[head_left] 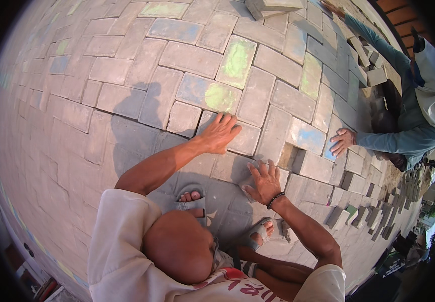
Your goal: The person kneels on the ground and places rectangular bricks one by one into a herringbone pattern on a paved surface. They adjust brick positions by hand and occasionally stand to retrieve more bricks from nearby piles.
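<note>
My left hand (220,133) rests palm down on a grey paving block (245,138), its fingers stretched out near a block with blue and yellow-green colour (208,93). Lower and to the right, my right hand (263,183) presses on the paving with its fingers spread; a dark bead bracelet circles that wrist. Neither hand holds anything. Just right of the right hand, a rectangular gap (292,157) in the paving shows sand. The blocks around both hands lie flat in an interlocking pattern, some with blue or yellow-green patches.
At the right a co-worker in blue-green sleeves (404,143) leans in, one hand (343,142) on the paving. Loose blocks (366,60) pile beside them; more (371,219) stand unevenly at lower right. Stacked blocks (270,6) sit at the top. My sandalled feet (192,199) are below my hands.
</note>
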`<action>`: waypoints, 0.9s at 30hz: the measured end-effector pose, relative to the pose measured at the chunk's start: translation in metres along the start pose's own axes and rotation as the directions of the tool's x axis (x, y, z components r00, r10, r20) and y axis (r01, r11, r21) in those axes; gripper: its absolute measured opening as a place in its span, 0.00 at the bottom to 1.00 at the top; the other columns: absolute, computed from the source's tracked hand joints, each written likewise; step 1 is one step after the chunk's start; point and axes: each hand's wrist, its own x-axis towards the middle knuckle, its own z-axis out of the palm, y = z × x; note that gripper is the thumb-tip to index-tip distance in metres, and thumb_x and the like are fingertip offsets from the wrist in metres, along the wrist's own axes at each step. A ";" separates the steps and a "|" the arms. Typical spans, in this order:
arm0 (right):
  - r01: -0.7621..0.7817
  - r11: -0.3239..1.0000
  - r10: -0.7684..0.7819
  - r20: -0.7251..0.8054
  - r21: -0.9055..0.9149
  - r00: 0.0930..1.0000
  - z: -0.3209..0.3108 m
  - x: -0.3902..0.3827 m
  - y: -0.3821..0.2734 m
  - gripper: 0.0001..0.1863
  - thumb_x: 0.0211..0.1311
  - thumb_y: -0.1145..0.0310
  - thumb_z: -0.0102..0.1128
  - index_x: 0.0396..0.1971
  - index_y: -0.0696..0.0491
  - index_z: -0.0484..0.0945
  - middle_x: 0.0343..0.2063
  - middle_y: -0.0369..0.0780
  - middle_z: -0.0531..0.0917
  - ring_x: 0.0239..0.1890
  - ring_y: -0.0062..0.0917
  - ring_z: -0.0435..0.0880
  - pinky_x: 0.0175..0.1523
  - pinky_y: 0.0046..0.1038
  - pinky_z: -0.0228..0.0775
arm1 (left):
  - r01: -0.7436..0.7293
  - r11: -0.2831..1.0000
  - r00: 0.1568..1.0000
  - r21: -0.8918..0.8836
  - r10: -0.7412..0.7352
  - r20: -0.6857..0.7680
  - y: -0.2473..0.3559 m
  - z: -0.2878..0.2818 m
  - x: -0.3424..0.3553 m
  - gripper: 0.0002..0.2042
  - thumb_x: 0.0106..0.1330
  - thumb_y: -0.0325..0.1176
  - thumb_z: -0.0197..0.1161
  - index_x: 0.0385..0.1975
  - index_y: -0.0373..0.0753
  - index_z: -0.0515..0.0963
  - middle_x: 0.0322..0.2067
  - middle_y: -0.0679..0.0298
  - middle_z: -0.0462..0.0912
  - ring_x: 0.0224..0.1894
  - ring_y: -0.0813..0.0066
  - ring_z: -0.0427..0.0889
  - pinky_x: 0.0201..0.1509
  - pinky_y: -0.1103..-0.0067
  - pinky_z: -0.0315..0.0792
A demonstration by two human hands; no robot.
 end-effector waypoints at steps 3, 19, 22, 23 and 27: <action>0.046 0.996 -0.029 -0.218 0.074 0.976 0.003 0.036 0.026 0.45 0.53 0.55 0.68 0.70 0.45 0.57 0.67 0.51 0.58 0.69 0.57 0.53 0.69 0.56 0.50 | 0.004 0.998 1.000 -0.064 -0.002 0.027 0.000 -0.005 -0.002 0.41 0.43 0.35 0.74 0.63 0.35 0.66 0.64 0.43 0.60 0.67 0.46 0.55 0.70 0.55 0.49; 0.166 0.981 -0.182 -0.205 -0.097 0.962 0.005 0.102 0.037 0.53 0.46 0.61 0.73 0.73 0.42 0.50 0.71 0.53 0.51 0.73 0.47 0.50 0.71 0.54 0.47 | 0.184 0.976 0.983 -0.113 -0.185 0.002 -0.044 0.001 -0.066 0.45 0.51 0.41 0.75 0.67 0.33 0.59 0.71 0.49 0.50 0.74 0.51 0.46 0.75 0.59 0.46; 0.179 0.982 -0.189 -0.221 -0.067 0.957 -0.001 0.103 0.033 0.53 0.43 0.62 0.74 0.71 0.43 0.53 0.69 0.53 0.55 0.71 0.47 0.53 0.70 0.54 0.49 | 0.149 0.985 0.989 -0.089 -0.149 0.001 -0.048 -0.001 -0.066 0.44 0.50 0.41 0.76 0.66 0.32 0.60 0.70 0.48 0.52 0.73 0.50 0.48 0.74 0.59 0.47; 0.186 0.981 -0.194 -0.233 -0.054 0.953 -0.002 0.103 0.035 0.53 0.42 0.62 0.75 0.71 0.42 0.54 0.68 0.53 0.56 0.71 0.47 0.53 0.69 0.54 0.49 | 0.137 0.987 0.991 -0.088 -0.137 0.008 -0.049 -0.004 -0.063 0.44 0.50 0.41 0.76 0.66 0.32 0.61 0.70 0.48 0.52 0.73 0.50 0.49 0.74 0.58 0.47; 0.183 0.983 -0.181 -0.231 -0.014 0.956 -0.005 0.106 0.035 0.53 0.38 0.63 0.76 0.70 0.42 0.57 0.67 0.53 0.58 0.70 0.48 0.54 0.69 0.53 0.50 | 0.121 0.988 0.992 -0.094 -0.119 0.029 -0.052 -0.006 -0.060 0.44 0.49 0.41 0.76 0.65 0.31 0.61 0.69 0.46 0.53 0.72 0.47 0.50 0.73 0.56 0.47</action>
